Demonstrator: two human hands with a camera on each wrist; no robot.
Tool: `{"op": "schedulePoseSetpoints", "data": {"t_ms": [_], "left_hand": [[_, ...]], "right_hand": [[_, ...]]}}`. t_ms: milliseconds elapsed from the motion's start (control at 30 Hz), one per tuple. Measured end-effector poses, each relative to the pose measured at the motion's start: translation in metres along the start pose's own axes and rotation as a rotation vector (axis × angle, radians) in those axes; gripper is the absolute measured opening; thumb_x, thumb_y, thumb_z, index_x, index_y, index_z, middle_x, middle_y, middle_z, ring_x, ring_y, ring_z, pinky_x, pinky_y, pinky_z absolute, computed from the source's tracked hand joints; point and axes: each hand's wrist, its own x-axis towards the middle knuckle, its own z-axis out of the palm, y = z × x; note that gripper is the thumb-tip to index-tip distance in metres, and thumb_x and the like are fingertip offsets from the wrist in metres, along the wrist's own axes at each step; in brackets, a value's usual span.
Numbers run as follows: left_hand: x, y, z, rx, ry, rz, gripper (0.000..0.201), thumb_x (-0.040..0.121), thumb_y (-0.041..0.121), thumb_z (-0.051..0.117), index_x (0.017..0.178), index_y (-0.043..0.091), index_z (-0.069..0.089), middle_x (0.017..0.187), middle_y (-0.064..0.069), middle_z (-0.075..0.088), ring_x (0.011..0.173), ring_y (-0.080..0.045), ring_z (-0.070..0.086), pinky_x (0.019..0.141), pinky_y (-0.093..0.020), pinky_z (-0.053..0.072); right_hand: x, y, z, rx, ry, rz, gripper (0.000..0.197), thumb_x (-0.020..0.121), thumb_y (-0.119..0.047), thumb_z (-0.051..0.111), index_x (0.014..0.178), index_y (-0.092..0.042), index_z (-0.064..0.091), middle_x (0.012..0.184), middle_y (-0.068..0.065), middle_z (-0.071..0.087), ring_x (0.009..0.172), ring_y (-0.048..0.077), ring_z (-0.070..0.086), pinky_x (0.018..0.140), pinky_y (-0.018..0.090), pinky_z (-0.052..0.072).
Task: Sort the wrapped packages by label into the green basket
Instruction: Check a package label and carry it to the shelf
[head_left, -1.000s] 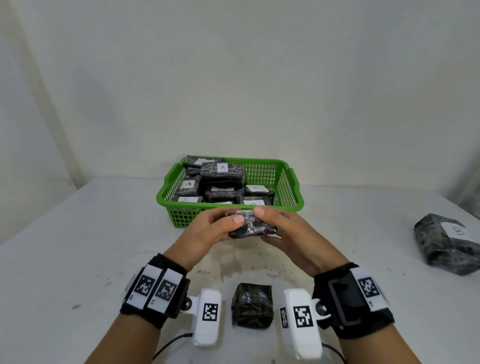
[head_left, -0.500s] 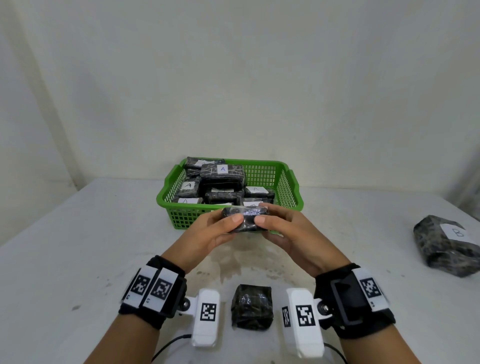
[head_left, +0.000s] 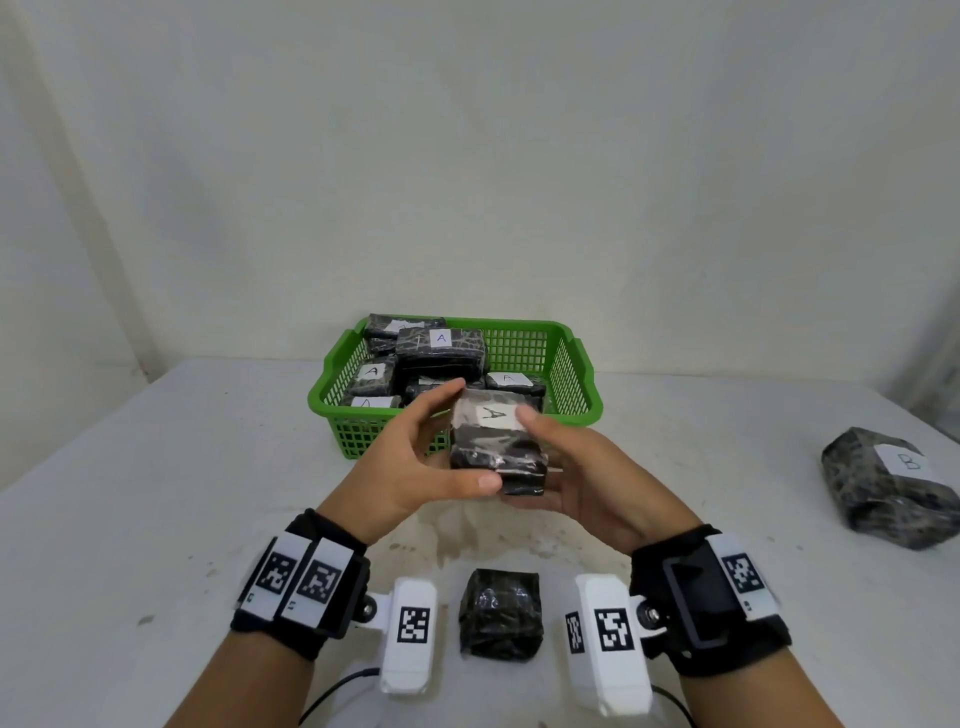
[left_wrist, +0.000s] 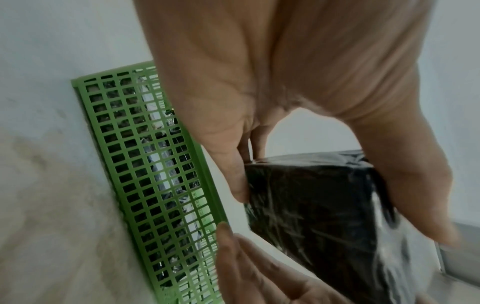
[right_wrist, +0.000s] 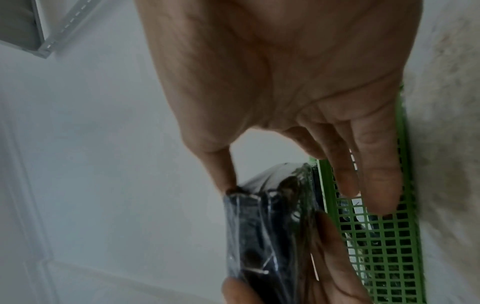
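Both hands, left hand (head_left: 415, 467) and right hand (head_left: 582, 478), grip the A-labelled package (head_left: 496, 447) upright, just near of the green basket (head_left: 576, 410), dead ahead.

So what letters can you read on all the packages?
"A": held package, white label.
"A": top package in the green basket.
"A": left basket package.
"A": right basket package.
"B": package on the right.
Front and back basket labels: unreadable. Front table package: no label showing.
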Motion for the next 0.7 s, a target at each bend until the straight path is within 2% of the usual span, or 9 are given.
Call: {"op": "schedulePoseSetpoints", "data": {"t_ms": [100, 167, 200, 300, 367, 433, 533, 600, 700], "left_hand": [[-0.001, -0.001, 0.001, 0.030, -0.054, 0.013, 0.120, 0.049, 0.035, 0.099, 0.151, 0.023, 0.038, 0.144, 0.000, 0.057, 0.133, -0.017, 0.055, 0.105, -0.042, 0.050], [0.000, 0.001, 0.003, 0.013, 0.004, 0.014, 0.114, 0.056, 0.050, 0.093, 0.151, 0.022, 0.038, 0.144, 0.003, 0.056, 0.133, -0.015, 0.056, 0.105, -0.040, 0.050], [0.001, 0.003, 0.004, 0.010, 0.052, 0.014, 0.105, 0.061, 0.051, 0.090, 0.149, 0.020, 0.042, 0.142, 0.004, 0.059, 0.131, -0.016, 0.058, 0.104, -0.039, 0.051], [0.002, 0.007, 0.009, 0.090, 0.132, 0.080, 0.066, 0.075, 0.023, 0.081, 0.135, 0.010, 0.058, 0.126, -0.004, 0.070, 0.120, -0.023, 0.066, 0.102, -0.037, 0.054], [0.000, 0.008, 0.009, 0.088, 0.185, 0.153, 0.058, 0.073, 0.010, 0.078, 0.128, 0.006, 0.062, 0.121, -0.008, 0.073, 0.115, -0.023, 0.069, 0.098, -0.032, 0.055], [-0.001, 0.011, 0.008, 0.053, 0.221, 0.227, 0.056, 0.071, -0.002, 0.078, 0.124, 0.008, 0.063, 0.118, -0.007, 0.073, 0.111, -0.020, 0.070, 0.092, -0.024, 0.056], [-0.002, 0.012, 0.005, 0.062, 0.172, 0.283, 0.058, 0.066, -0.002, 0.081, 0.119, 0.013, 0.064, 0.117, -0.008, 0.073, 0.111, -0.022, 0.069, 0.091, -0.026, 0.056], [-0.003, 0.010, 0.007, 0.127, 0.121, 0.296, 0.058, 0.064, -0.001, 0.084, 0.117, 0.013, 0.064, 0.118, -0.009, 0.072, 0.112, -0.024, 0.069, 0.095, -0.032, 0.056], [-0.005, 0.011, 0.013, 0.224, 0.070, 0.307, 0.057, 0.069, -0.004, 0.084, 0.120, 0.013, 0.064, 0.122, -0.005, 0.070, 0.118, -0.022, 0.066, 0.103, -0.044, 0.053]], "right_hand": [[0.003, 0.001, 0.000, 0.036, 0.057, 0.001, 0.033, 0.095, -0.023, 0.069, 0.123, -0.004, 0.072, 0.115, 0.016, 0.078, 0.092, 0.023, 0.076, 0.078, 0.034, 0.063], [0.003, 0.002, -0.002, 0.011, 0.072, -0.034, 0.039, 0.090, -0.014, 0.075, 0.127, -0.006, 0.067, 0.112, 0.013, 0.080, 0.092, 0.025, 0.077, 0.076, 0.034, 0.062], [0.003, 0.003, -0.002, -0.006, 0.075, -0.053, 0.046, 0.087, -0.011, 0.077, 0.130, -0.010, 0.063, 0.112, 0.011, 0.080, 0.095, 0.027, 0.078, 0.079, 0.037, 0.062], [0.001, 0.003, 0.000, -0.097, 0.099, -0.135, 0.055, 0.083, -0.003, 0.081, 0.131, -0.022, 0.062, 0.112, 0.011, 0.080, 0.105, 0.030, 0.077, 0.087, 0.043, 0.062], [0.000, 0.001, 0.003, -0.139, 0.136, -0.187, 0.054, 0.080, -0.012, 0.085, 0.128, -0.028, 0.065, 0.113, 0.008, 0.079, 0.106, 0.026, 0.076, 0.094, 0.043, 0.060], [-0.002, -0.002, 0.004, -0.149, 0.158, -0.191, 0.054, 0.073, -0.037, 0.087, 0.124, -0.034, 0.068, 0.115, 0.001, 0.078, 0.107, 0.017, 0.075, 0.100, 0.041, 0.057], [-0.004, -0.004, 0.003, -0.129, 0.069, -0.106, 0.063, 0.072, -0.069, 0.081, 0.121, -0.030, 0.072, 0.123, 0.006, 0.075, 0.109, 0.017, 0.073, 0.109, 0.044, 0.052], [-0.004, -0.002, 0.002, -0.107, 0.023, -0.053, 0.069, 0.067, -0.073, 0.073, 0.116, -0.025, 0.077, 0.125, 0.013, 0.072, 0.105, 0.021, 0.071, 0.111, 0.045, 0.051], [-0.004, -0.001, 0.003, -0.063, 0.031, -0.057, 0.052, 0.073, -0.060, 0.076, 0.109, -0.023, 0.082, 0.117, 0.007, 0.078, 0.110, 0.027, 0.071, 0.113, 0.045, 0.050]]}}
